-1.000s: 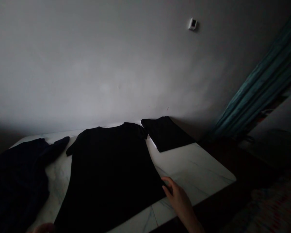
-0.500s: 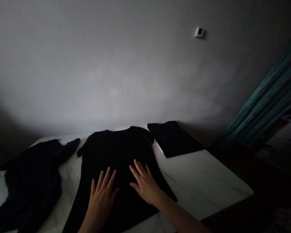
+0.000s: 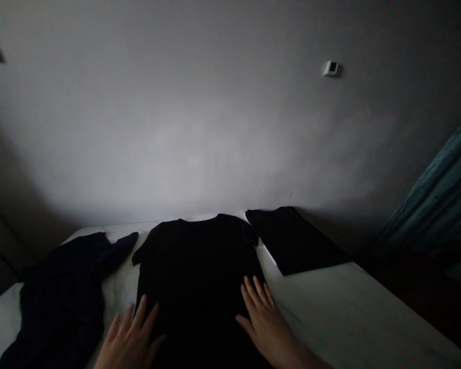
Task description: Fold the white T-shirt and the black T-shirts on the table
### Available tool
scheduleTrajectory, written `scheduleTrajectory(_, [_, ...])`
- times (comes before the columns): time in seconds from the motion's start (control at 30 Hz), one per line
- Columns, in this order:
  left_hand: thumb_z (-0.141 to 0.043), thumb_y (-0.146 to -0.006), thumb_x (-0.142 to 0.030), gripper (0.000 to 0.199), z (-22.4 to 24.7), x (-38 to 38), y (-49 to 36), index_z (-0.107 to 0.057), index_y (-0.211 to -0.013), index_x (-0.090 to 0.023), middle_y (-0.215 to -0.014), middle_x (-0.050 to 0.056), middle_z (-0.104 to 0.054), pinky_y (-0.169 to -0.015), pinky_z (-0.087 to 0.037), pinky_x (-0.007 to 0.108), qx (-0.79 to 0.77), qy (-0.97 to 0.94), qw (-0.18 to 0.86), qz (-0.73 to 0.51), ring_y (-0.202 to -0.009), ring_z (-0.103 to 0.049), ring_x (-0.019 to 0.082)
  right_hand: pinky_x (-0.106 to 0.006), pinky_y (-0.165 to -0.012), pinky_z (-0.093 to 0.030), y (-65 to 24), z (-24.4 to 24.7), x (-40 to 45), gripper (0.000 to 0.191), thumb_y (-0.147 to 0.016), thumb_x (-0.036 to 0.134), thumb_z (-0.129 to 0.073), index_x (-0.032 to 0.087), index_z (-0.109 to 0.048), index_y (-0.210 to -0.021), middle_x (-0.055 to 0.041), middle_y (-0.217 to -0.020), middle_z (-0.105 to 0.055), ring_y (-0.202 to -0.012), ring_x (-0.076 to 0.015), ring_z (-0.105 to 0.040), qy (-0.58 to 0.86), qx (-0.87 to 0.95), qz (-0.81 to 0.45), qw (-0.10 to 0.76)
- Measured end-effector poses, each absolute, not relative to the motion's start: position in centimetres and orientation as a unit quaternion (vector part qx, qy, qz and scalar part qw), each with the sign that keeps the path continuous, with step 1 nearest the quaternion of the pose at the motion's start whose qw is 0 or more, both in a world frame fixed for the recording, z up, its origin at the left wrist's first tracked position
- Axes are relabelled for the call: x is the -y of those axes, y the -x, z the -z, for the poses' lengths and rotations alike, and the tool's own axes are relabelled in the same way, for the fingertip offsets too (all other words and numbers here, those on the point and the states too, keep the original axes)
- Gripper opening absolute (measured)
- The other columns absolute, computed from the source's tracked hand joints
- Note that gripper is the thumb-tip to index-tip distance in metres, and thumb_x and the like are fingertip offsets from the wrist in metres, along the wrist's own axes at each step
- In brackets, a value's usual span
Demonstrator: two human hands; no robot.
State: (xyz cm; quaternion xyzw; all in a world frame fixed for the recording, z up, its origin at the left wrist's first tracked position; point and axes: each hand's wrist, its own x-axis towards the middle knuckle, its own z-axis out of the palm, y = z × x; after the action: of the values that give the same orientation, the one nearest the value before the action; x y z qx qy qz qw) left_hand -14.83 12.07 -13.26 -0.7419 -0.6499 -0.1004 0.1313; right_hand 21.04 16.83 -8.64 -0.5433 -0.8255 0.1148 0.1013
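A black short-sleeved T-shirt (image 3: 200, 261) lies spread flat, its neckline toward the wall. My left hand (image 3: 132, 335) rests at the shirt's left edge, low in the view, with its fingers spread. On the shirt's right side edge lies my right hand (image 3: 265, 323), palm down and fingers apart. Neither hand grips the cloth. The lower part of the shirt runs out of view at the bottom.
Left of the shirt, a dark navy garment (image 3: 65, 292) lies loosely crumpled. A folded black garment (image 3: 297, 241) sits at the back right of the white marble-patterned table (image 3: 330, 302). Behind the table rises a grey wall (image 3: 207, 118); a teal curtain (image 3: 438, 184) hangs at the right.
My hands have moved apart, from the shirt's middle out to its left and right edges. The camera view has shifted, so the table and clothes appear lower.
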Motion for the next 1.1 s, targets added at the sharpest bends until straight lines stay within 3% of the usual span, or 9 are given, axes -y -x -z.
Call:
scheduleTrajectory(0.1, [-0.038,-0.093,-0.04,0.052,9.5,-20.4,7.8,-0.05,-0.14,-0.02,-0.145,0.014,-0.051,-0.105,-0.043,0.054,0.628,0.766,0.091,0.104,-0.132,-0.05,0.034,-0.041,-0.118,-0.027,-14.3,6.5,-21.9,0.056,-0.1,0.038,-0.036,0.011,-0.036,-0.15,-0.0119,-0.157,-0.026,-0.144,-0.0261,-0.028,0.447,0.872,-0.156,0.12])
scheduleTrajectory(0.2, [-0.037,-0.095,-0.037,0.053,9.1,-25.9,5.0,-0.048,-0.141,-0.013,-0.15,0.017,-0.043,-0.111,-0.038,0.051,0.633,0.761,0.09,0.115,-0.139,-0.04,0.031,-0.041,-0.119,-0.022,-11.6,6.8,-27.4,0.054,-0.1,0.032,-0.035,0.009,-0.037,-0.149,-0.013,-0.158,-0.025,-0.145,-0.0253,-0.026,0.425,0.883,-0.152,0.126])
scheduleTrajectory(0.37, [-0.039,-0.095,-0.041,0.052,10.8,-28.1,11.9,-0.043,-0.145,-0.027,-0.155,0.006,-0.038,-0.114,-0.032,0.052,0.68,0.726,0.058,0.083,-0.143,-0.034,0.029,-0.048,-0.119,-0.02,-15.8,8.7,-34.0,0.06,-0.099,0.043,-0.04,0.013,-0.034,-0.151,-0.0132,-0.158,-0.023,-0.146,-0.0293,-0.023,0.542,0.827,-0.101,0.108])
scheduleTrajectory(0.5, [-0.035,-0.094,-0.033,0.043,8.3,-31.3,17.2,-0.063,-0.123,-0.02,-0.131,0.011,-0.064,-0.103,-0.043,0.042,0.729,0.676,0.014,0.103,-0.123,-0.057,0.027,-0.055,-0.116,-0.02,-15.4,7.1,-37.8,0.048,-0.094,0.03,-0.048,0.003,-0.058,-0.132,-0.0251,-0.143,-0.046,-0.137,-0.0382,-0.039,0.611,0.783,-0.064,0.096])
scheduleTrajectory(0.7, [-0.033,-0.091,-0.03,0.041,5.0,-39.9,21.7,-0.06,-0.117,-0.013,-0.117,0.018,-0.067,-0.095,-0.044,0.045,0.79,0.58,-0.031,0.195,-0.113,-0.06,0.033,-0.029,-0.1,-0.044,-5.2,5.3,-42.4,0.033,-0.096,0.025,-0.045,0.023,-0.068,-0.12,-0.0053,-0.124,-0.068,-0.115,-0.0198,-0.062,0.463,0.864,-0.116,0.162])
scheduleTrajectory(0.8, [-0.052,-0.081,-0.042,0.036,5.7,-43.0,24.0,-0.065,-0.099,-0.014,-0.089,0.011,-0.073,-0.08,-0.05,0.037,0.797,0.554,-0.109,0.213,-0.092,-0.068,0.031,-0.027,-0.106,-0.04,-0.9,6.1,-44.0,0.037,-0.096,0.026,-0.047,0.019,-0.062,-0.129,-0.0068,-0.136,-0.06,-0.126,-0.019,-0.054,0.418,0.884,-0.13,0.164])
scheduleTrajectory(0.93, [-0.074,-0.054,-0.056,0.041,7.1,-45.6,26.1,-0.061,-0.06,-0.018,-0.052,-0.001,-0.06,-0.059,-0.045,0.03,0.76,0.562,-0.227,0.235,-0.064,-0.064,0.024,-0.034,-0.118,-0.024,3.4,7.4,-45.3,0.052,-0.098,0.031,-0.045,0.011,-0.042,-0.146,-0.0113,-0.153,-0.037,-0.143,-0.0221,-0.03,0.374,0.905,-0.157,0.13])
scheduleTrajectory(1.0, [-0.076,-0.045,-0.062,0.048,7.4,-46.0,26.9,-0.055,-0.051,-0.019,-0.046,-0.002,-0.054,-0.055,-0.041,0.03,0.739,0.566,-0.269,0.248,-0.058,-0.059,0.023,-0.044,-0.12,-0.017,5.2,8.0,-45.5,0.057,-0.1,0.038,-0.041,0.011,-0.036,-0.149,-0.0125,-0.157,-0.028,-0.146,-0.0246,-0.023,0.398,0.896,-0.168,0.105])
scheduleTrajectory(1.1, [-0.067,-0.049,-0.073,0.055,7.4,-45.3,27.9,-0.059,-0.06,-0.019,-0.058,0.001,-0.061,-0.058,-0.044,0.03,0.704,0.568,-0.315,0.287,-0.065,-0.061,0.022,-0.053,-0.119,-0.008,6.9,8.9,-45.5,0.061,-0.1,0.048,-0.034,0.014,-0.032,-0.151,-0.0126,-0.159,-0.021,-0.148,-0.0262,-0.017,0.459,0.864,-0.171,0.114])
